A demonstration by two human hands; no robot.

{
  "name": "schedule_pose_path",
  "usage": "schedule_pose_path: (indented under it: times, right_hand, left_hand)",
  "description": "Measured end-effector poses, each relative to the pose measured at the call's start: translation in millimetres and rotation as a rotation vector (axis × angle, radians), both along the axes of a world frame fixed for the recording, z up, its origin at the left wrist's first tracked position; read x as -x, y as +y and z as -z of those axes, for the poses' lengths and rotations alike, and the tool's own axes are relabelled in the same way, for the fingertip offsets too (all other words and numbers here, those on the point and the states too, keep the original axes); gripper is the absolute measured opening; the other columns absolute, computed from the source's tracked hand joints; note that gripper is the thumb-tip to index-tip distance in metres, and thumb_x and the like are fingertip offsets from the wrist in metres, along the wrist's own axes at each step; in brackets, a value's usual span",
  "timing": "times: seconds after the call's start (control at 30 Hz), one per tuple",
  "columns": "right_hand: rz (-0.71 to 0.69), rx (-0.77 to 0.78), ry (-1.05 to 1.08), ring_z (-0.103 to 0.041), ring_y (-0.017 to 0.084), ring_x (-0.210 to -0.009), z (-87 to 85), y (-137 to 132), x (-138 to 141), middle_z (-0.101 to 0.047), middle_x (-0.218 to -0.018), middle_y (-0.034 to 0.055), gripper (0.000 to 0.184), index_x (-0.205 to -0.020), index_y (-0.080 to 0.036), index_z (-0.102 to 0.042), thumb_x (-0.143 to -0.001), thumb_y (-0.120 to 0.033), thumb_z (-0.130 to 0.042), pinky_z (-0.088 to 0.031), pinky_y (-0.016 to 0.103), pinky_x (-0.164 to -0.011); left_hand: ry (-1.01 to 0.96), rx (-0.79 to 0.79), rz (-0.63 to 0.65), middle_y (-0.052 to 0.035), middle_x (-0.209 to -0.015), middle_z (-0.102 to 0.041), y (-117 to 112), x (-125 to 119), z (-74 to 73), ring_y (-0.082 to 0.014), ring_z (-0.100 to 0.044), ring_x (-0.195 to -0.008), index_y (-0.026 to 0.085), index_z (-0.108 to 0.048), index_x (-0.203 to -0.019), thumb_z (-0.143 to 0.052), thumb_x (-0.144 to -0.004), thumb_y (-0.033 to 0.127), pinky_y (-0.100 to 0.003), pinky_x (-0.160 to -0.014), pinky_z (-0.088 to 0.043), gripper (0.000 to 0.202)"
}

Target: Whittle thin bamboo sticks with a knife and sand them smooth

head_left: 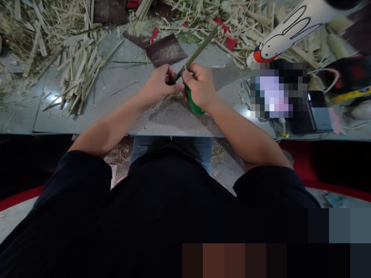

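Observation:
My left hand [159, 85] is closed around the near end of a thin green bamboo strip [199, 48] that slants up and to the right over the table. My right hand [201, 87] is closed on a tool with a green handle [193, 103], whose upper end meets the strip just beside my left fingers. Both hands hover over a grey woven mat [174, 119] at the table's near edge. The blade itself is hidden by my fingers.
A pile of pale split bamboo strips [77, 73] lies to the left. Brown sandpaper sheets [165, 50] lie behind my hands. Shavings and offcuts [237, 23] cover the back. A white rabbit-print object [290, 29], a phone [319, 110] and cables sit on the right.

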State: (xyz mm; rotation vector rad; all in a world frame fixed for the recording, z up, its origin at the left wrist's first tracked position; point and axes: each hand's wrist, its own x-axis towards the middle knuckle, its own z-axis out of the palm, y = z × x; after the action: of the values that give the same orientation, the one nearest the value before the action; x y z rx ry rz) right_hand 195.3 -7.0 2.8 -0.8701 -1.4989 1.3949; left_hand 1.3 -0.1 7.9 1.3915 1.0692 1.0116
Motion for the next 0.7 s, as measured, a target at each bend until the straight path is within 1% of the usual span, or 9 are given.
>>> schedule_pose_path:
  times: [0.1, 0.17, 0.23, 0.3, 0.4, 0.5, 0.57, 0.63, 0.7]
  right_hand:
    - [-0.058, 0.053, 0.093, -0.04, 0.021, -0.056, 5.9, 7.2, -4.1, -0.056, -0.064, -0.0066, 0.033, -0.101, -0.033, -0.055, -0.116, -0.054, -0.075, -0.038, 0.035, -0.053]
    - [-0.056, 0.016, 0.127, -0.039, 0.02, -0.055, 6.8, 9.0, -4.3, -0.057, -0.065, -0.007, 0.028, -0.102, -0.032, -0.055, -0.121, -0.049, -0.068, -0.037, 0.035, -0.053]
    - [-0.021, -0.065, 0.158, -0.039, 0.018, -0.051, 5.7, 9.2, -2.8, -0.056, -0.064, -0.0072, 0.024, -0.101, -0.03, -0.055, -0.123, -0.04, -0.06, -0.034, 0.035, -0.052]
    - [-0.011, -0.118, 0.192, -0.038, 0.017, -0.049, 3.6, 9.1, -1.2, -0.055, -0.063, -0.0077, 0.022, -0.101, -0.03, -0.054, -0.123, -0.035, -0.056, -0.031, 0.035, -0.05]
    - [-0.002, -0.123, 0.164, -0.039, 0.016, -0.049, 0.3, 9.1, -1.8, -0.056, -0.064, -0.0083, 0.025, -0.102, -0.03, -0.052, -0.124, -0.039, -0.059, -0.032, 0.033, -0.049]
    - [0.036, -0.095, 0.081, -0.041, 0.017, -0.047, -1.6, 8.0, -4.0, -0.056, -0.061, -0.0072, 0.029, -0.096, -0.029, -0.054, -0.124, -0.038, -0.057, -0.036, 0.032, -0.048]
    - [0.036, -0.082, 0.043, -0.043, 0.017, -0.046, -1.6, 6.6, -4.2, -0.057, -0.059, -0.0049, 0.034, -0.091, -0.027, -0.06, -0.122, -0.039, -0.057, -0.039, 0.032, -0.048]
    - [0.004, -0.062, 0.011, -0.044, 0.017, -0.045, -1.1, 5.4, -3.2, -0.057, -0.057, -0.0028, 0.04, -0.085, -0.026, -0.064, -0.12, -0.046, -0.061, -0.041, 0.032, -0.047]
    - [-0.041, -0.035, -0.02, -0.044, 0.016, -0.043, -1.1, 4.6, -1.8, -0.056, -0.055, -0.0016, 0.045, -0.08, -0.026, -0.064, -0.115, -0.054, -0.062, -0.04, 0.031, -0.044]
  left_hand:
    - [-0.119, 0.15, 0.12, 0.0074, -0.062, -0.055, -8.3, -0.8, -10.6, -0.0135, -0.044, -0.058, 0.03, -0.054, -0.091, -0.101, -0.078, 0.027, -0.035, -0.06, -0.028, 0.049]
    - [-0.203, 0.226, 0.19, 0.0046, -0.067, -0.063, -11.9, -0.5, -17.6, -0.0133, -0.048, -0.056, 0.028, -0.054, -0.092, -0.092, -0.081, 0.022, -0.034, -0.059, -0.025, 0.041]
    - [-0.264, 0.3, 0.245, 0.0021, -0.071, -0.067, -13.6, 0.5, -23.3, -0.0139, -0.052, -0.055, 0.027, -0.054, -0.092, -0.084, -0.088, 0.022, -0.033, -0.057, -0.024, 0.031]
    - [-0.317, 0.352, 0.268, 0.0018, -0.071, -0.065, -14.1, 2.0, -27.4, -0.0125, -0.045, -0.052, 0.027, -0.054, -0.091, -0.077, -0.096, 0.025, -0.033, -0.056, -0.019, 0.024]
    - [-0.352, 0.386, 0.265, 0.002, -0.07, -0.064, -13.5, 4.3, -30.4, -0.0107, -0.032, -0.051, 0.027, -0.057, -0.09, -0.077, -0.099, 0.03, -0.034, -0.056, -0.015, 0.022]
    - [-0.324, 0.386, 0.232, 0.0029, -0.069, -0.06, -10.5, 5.1, -29.2, -0.0108, -0.028, -0.053, 0.028, -0.058, -0.089, -0.083, -0.097, 0.031, -0.035, -0.058, -0.016, 0.026]
    - [-0.329, 0.365, 0.21, 0.004, -0.069, -0.057, -7.3, 4.9, -26.4, -0.01, -0.025, -0.052, 0.027, -0.058, -0.089, -0.084, -0.093, 0.026, -0.034, -0.059, -0.013, 0.027]
    - [-0.331, 0.339, 0.197, 0.0049, -0.068, -0.058, -4.7, 4.6, -22.7, -0.0091, -0.024, -0.053, 0.026, -0.058, -0.09, -0.088, -0.085, 0.02, -0.034, -0.06, -0.01, 0.031]
    - [-0.319, 0.308, 0.19, 0.0051, -0.068, -0.059, -4.1, 4.4, -19.2, -0.0091, -0.024, -0.056, 0.026, -0.058, -0.091, -0.094, -0.076, 0.019, -0.034, -0.06, -0.009, 0.04]
